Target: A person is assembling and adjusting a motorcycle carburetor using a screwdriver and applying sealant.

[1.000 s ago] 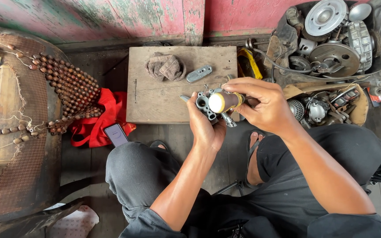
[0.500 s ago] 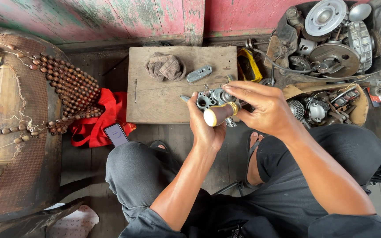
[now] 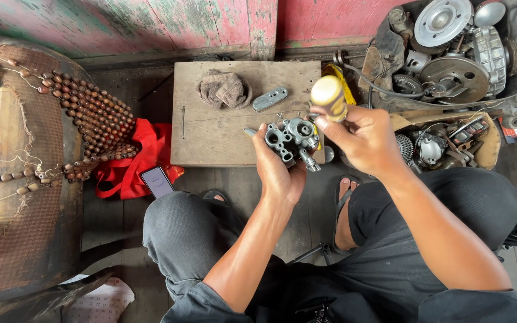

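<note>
Left hand (image 3: 279, 170) cradles carburetor (image 3: 291, 139); right hand (image 3: 363, 137) grips screwdriver (image 3: 328, 97).

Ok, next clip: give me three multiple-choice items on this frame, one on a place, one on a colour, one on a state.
1. Where does the crumpled brown rag lie?
A. on the wooden board
B. on the red cloth
C. in the parts crate

2. What colour is the screwdriver handle in the right hand?
A. blue
B. yellow
C. black

3. How is the grey metal carburettor-like part supported?
A. lying on the board
B. held up in the left hand
C. resting on a knee

A: the rag sits at the board's far side. B: the handle is yellow. B: the left hand's fingers wrap it above the board's near edge.
</note>
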